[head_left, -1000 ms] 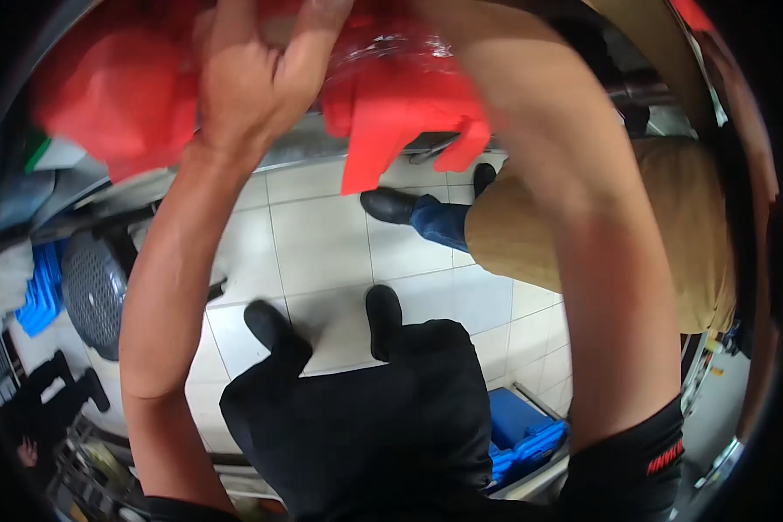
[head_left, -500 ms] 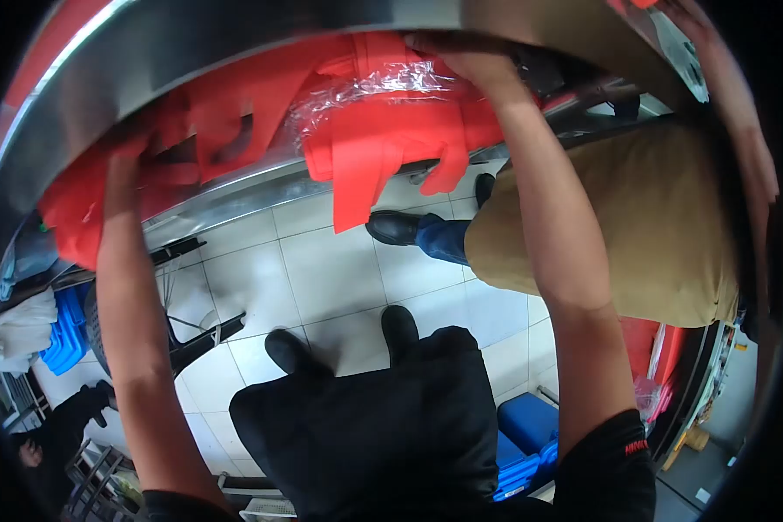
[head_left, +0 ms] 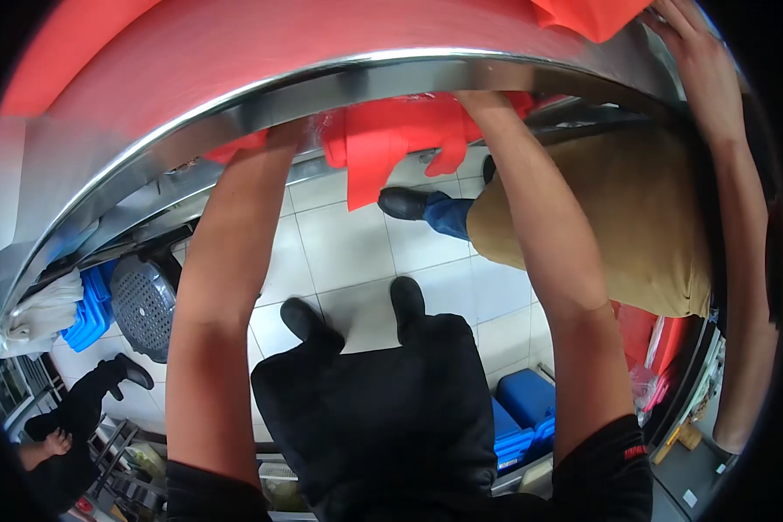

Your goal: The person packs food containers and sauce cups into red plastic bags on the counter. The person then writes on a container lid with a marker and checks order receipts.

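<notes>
Both my forearms reach forward beneath the metal table's edge (head_left: 365, 74). My left hand is hidden under that edge, beside red fabric. Only the back of my right hand (head_left: 487, 103) shows at the edge; its fingers are out of sight next to the red fabric bundle (head_left: 378, 143). The bundle lies on the shelf below the tabletop, with clear plastic film around it and strips hanging down over the floor. What either hand holds cannot be made out.
A co-worker in a brown apron (head_left: 635, 217) stands at the right, one hand (head_left: 692, 52) by red fabric (head_left: 592, 17) on the tabletop. A grey stool (head_left: 143, 304) and blue bins (head_left: 96, 309) are at the left. Another person (head_left: 70, 435) is at the lower left.
My left arm has moved right, and its hand has gone under the edge. More of the tabletop shows. The red fabric at the left is now mostly out of view.
</notes>
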The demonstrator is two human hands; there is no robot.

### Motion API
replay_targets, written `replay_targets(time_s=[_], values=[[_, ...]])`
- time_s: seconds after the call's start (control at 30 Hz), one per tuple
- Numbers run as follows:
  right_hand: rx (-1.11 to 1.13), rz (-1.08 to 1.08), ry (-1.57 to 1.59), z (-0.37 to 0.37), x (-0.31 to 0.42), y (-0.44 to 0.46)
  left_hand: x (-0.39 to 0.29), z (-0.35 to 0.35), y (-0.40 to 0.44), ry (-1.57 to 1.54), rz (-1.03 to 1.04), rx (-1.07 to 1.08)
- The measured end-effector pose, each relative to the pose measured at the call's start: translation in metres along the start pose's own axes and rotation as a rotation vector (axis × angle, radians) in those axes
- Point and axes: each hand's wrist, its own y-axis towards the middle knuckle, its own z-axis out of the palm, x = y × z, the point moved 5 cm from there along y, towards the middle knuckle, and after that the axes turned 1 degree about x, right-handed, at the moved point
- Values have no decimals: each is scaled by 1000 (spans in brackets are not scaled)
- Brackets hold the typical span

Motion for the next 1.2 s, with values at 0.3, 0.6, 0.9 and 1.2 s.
replay_targets(time_s=[0.3,0.6,0.9,1.2], values=[[-249,542,832,84,178,-78,-25,34,22,-51,-33,73],[-61,1002,1118,-34,240,-178,-47,-5,-48,-317,-29,172],[301,271,1628,-114,283,-141,-82,-90,-274,-1658,-1151,606],[1354,1143,2597,0,407,-145,-21,-191,-329,-1922,-1177,2]])
